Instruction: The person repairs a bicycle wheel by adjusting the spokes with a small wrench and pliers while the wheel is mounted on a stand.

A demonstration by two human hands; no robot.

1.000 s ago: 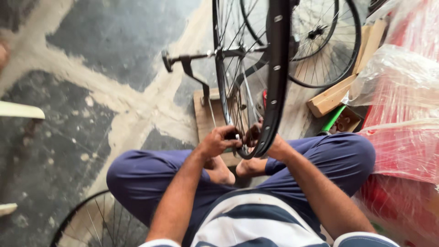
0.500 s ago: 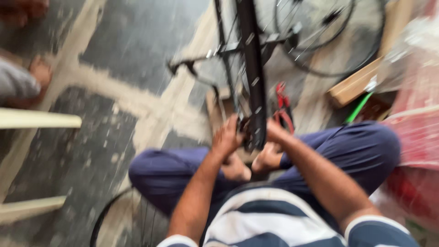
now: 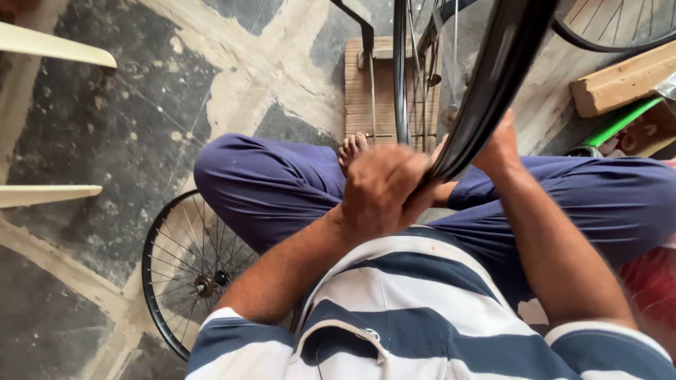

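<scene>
1. Nearest to me, the seated person's left hand (image 3: pixel 384 186) is clenched around the lower edge of a black bicycle rim (image 3: pixel 493 84), fingers wrapped over it right above the crossed legs.
2. The right hand (image 3: pixel 496 144) rests against the far side of the same rim; it touches the rim, but I cannot tell whether it is closed, as the rim hides its fingers.
3. The rim stands nearly upright, seen edge-on, its long axis running up and away from the lap and leaning toward the person's right. Thin spokes (image 3: pixel 422 70) show beside it.
4. On the floor by the left knee lies a second spoked wheel (image 3: pixel 190 271), flat, partly tucked under the leg.
5. Beyond the feet sits a small slatted wooden board (image 3: pixel 366 91), with a black metal stand (image 3: pixel 359 24) rising over it.
6. To the right lie a pale wooden block (image 3: pixel 620 84) and a green rod (image 3: pixel 620 121); red plastic-wrapped packages (image 3: pixel 651 288) crowd the right edge.
7. The left side is open, patchy grey floor (image 3: pixel 127 127), bounded by two cream-coloured bars (image 3: pixel 49 49).
</scene>
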